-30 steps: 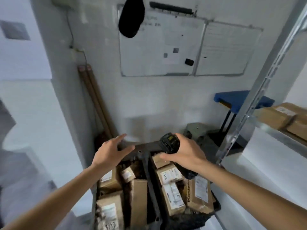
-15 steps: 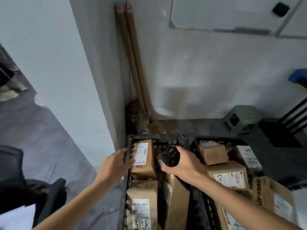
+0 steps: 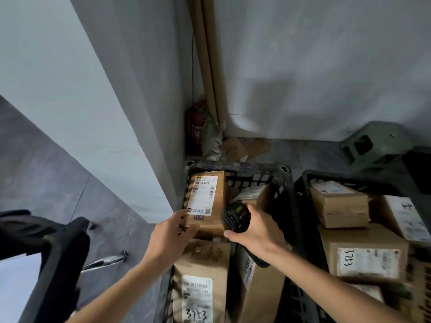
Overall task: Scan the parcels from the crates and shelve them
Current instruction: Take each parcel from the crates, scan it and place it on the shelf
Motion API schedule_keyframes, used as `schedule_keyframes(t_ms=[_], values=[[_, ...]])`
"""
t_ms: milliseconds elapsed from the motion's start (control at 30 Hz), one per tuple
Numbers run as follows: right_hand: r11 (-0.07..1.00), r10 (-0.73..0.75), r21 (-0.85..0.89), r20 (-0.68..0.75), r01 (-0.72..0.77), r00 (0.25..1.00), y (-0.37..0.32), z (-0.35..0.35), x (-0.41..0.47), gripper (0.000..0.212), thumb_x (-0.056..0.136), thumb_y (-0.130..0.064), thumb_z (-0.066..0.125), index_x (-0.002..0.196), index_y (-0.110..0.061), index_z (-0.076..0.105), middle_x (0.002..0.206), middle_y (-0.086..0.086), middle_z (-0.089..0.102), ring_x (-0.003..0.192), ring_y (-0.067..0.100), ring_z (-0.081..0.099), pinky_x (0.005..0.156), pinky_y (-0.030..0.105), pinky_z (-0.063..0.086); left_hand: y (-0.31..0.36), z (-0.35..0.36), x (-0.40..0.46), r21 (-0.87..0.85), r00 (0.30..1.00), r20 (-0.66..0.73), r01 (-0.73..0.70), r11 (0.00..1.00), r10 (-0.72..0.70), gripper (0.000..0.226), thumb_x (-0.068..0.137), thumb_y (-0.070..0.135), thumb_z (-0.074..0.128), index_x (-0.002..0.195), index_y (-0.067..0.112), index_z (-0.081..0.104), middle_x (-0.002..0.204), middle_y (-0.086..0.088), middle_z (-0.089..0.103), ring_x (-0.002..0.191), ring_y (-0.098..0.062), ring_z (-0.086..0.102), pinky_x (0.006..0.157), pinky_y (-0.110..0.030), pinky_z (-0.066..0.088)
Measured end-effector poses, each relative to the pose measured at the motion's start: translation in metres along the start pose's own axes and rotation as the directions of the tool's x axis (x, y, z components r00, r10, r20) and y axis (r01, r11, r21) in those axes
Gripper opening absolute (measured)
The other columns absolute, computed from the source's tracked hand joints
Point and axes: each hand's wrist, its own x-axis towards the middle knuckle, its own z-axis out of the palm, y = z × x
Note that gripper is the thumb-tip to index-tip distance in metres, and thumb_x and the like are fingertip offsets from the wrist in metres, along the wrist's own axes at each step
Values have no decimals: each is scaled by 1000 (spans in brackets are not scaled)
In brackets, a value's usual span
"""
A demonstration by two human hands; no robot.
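Two black plastic crates stand on the floor, the left crate (image 3: 254, 176) and the right crate (image 3: 305, 183), both packed with brown cardboard parcels. My left hand (image 3: 171, 234) grips the near end of a parcel with a white label (image 3: 205, 201) at the far left of the left crate. My right hand (image 3: 254, 231) holds a black handheld scanner (image 3: 236, 215) just right of that parcel, its head turned toward the label. Below lies a parcel marked 3753 (image 3: 200, 285). The right crate holds a parcel with a handwritten number (image 3: 366, 252).
A red fire extinguisher (image 3: 196, 127) and long cardboard tubes (image 3: 207, 66) stand in the wall corner behind the crates. A green plastic stool (image 3: 373, 143) sits at the right by the wall. A black office chair (image 3: 53, 264) is at the lower left, on grey floor.
The view dropped from the whiteboard wall down to the crates. My left hand moved onto the labelled parcel and now grips its end. The scanner hand came close beside it.
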Motion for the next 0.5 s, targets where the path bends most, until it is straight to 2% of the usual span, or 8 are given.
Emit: schedule_keyframes(t_ms=[133,267,367,500], values=[[999,-4,32,-43,5,999,-4,7,14,69,66,-69,81,119,-33,55,116,-13,65,107,16,66,81,35,57,3,7,1,5,1000,-3,0,1000,0,35,91,36,70,123,24,64,85,21,62,92,-18,70,85,-42,58],[998,-17,55,-57,21,998,-11,14,26,68,65,-73,80,115,-34,55,107,-16,62,100,13,65,77,33,57,1,16,4,48,1000,-3,-11,999,11,14,90,37,68,99,29,62,76,13,69,69,-8,64,71,-37,58],[1000,-1,22,-42,2,999,-14,20,32,67,65,-72,81,111,-31,54,111,-13,66,102,16,67,76,32,55,0,21,5,25,1000,-29,-5,1000,5,27,89,37,68,111,22,64,80,11,69,68,-5,62,60,-24,46],[999,49,-9,-24,-49,999,-16,22,40,62,70,-61,84,108,-28,49,115,-8,66,107,20,67,78,32,52,2,24,8,-42,998,-33,49,998,-50,37,88,39,68,120,20,64,96,10,72,79,-7,63,65,-21,43]])
